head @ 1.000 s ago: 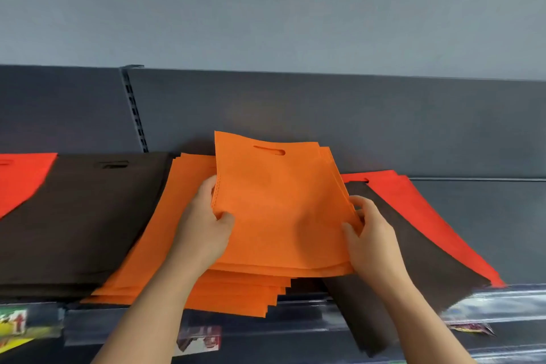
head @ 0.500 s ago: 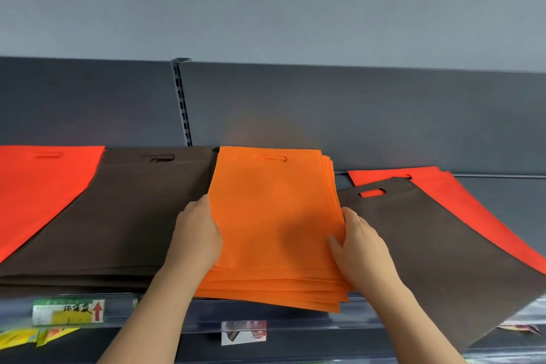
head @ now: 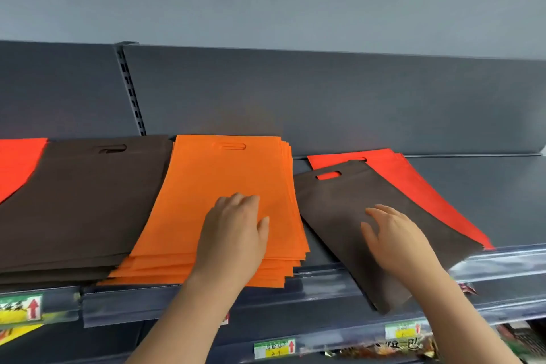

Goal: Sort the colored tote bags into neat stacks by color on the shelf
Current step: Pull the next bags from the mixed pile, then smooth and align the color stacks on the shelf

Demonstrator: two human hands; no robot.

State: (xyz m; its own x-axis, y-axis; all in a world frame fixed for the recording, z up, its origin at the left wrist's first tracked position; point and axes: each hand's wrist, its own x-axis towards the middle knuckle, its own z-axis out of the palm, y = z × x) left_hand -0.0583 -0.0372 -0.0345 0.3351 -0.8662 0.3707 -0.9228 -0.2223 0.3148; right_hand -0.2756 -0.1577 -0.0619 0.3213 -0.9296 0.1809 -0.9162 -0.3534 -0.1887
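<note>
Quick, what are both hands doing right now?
Left hand: open, resting flat on the orange stack.
Right hand: open, fingers spread over the loose brown bag, gripping nothing.

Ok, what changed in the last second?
The orange bags were set down on their stack and let go. The left hand now rests flat on them; the right hand moved right onto the loose brown bag. The brown stack and red bags stayed put.
</note>
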